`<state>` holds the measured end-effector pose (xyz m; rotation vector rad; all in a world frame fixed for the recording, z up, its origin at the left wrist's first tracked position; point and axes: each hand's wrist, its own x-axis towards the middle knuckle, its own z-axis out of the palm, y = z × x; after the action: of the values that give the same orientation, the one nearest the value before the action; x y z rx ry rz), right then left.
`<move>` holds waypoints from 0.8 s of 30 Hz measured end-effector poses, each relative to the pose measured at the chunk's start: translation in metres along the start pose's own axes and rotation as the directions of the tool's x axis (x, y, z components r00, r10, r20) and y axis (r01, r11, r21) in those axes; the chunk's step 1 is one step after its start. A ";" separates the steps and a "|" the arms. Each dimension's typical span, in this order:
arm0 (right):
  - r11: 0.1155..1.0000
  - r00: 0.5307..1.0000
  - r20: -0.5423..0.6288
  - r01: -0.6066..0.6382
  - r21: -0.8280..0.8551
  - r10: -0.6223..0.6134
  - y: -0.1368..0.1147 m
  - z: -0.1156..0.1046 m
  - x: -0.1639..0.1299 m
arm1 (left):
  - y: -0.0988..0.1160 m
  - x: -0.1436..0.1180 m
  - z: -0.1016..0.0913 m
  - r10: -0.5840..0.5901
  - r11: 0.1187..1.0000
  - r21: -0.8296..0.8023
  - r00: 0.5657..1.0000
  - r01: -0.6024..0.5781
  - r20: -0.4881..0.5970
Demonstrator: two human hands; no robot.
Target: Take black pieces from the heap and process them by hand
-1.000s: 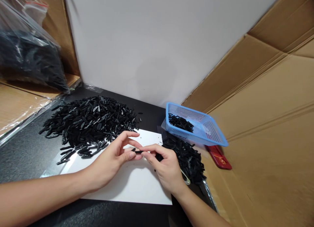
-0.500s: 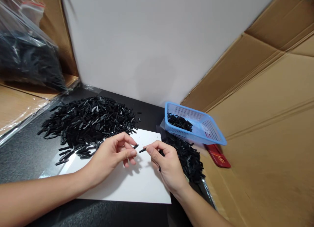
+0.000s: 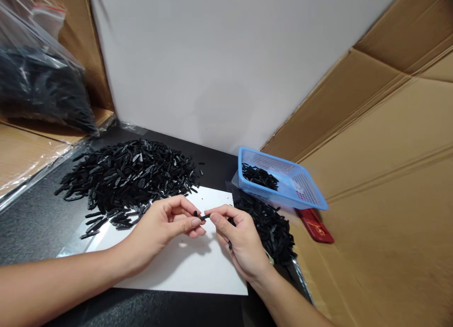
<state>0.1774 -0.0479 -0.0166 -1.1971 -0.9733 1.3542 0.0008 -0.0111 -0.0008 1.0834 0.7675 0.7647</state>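
Above a white sheet (image 3: 177, 270), my left hand (image 3: 173, 218) pinches a small black strip-shaped piece (image 3: 196, 214) between thumb and fingertips. My right hand (image 3: 239, 232) grips a thin black pointed tool (image 3: 205, 217), its tip meeting the piece at the left fingertips. Whether the tool is a blade or a pick, I cannot tell. Dark bits also show between the right fingers and below the palm; what they belong to is hidden. A large heap of black pieces (image 3: 123, 171) lies beyond my left hand. Another pile (image 3: 274, 232) lies beside my right hand.
A blue perforated basket (image 3: 300, 176) at the right back holds some black pieces. Near it lies a red flat object (image 3: 316, 225). A clear bag of dark contents (image 3: 42, 86) stands at the left. Cardboard (image 3: 389, 152) and a white wall (image 3: 219, 58) border the dark table (image 3: 148, 308).
My hands have come together: the tool's tip, apart from the black piece before, now meets it. My left hand has shifted slightly right.
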 end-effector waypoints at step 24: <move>0.736 0.893 0.076 0.412 -0.538 -0.444 -0.001 0.008 -0.014 | -0.006 0.001 -0.001 0.057 0.998 -0.034 0.994 -0.060 -0.095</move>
<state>0.1691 -0.0609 -0.0126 -1.2998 -1.5508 0.6774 0.0015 -0.0109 -0.0067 1.0458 0.8007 0.8816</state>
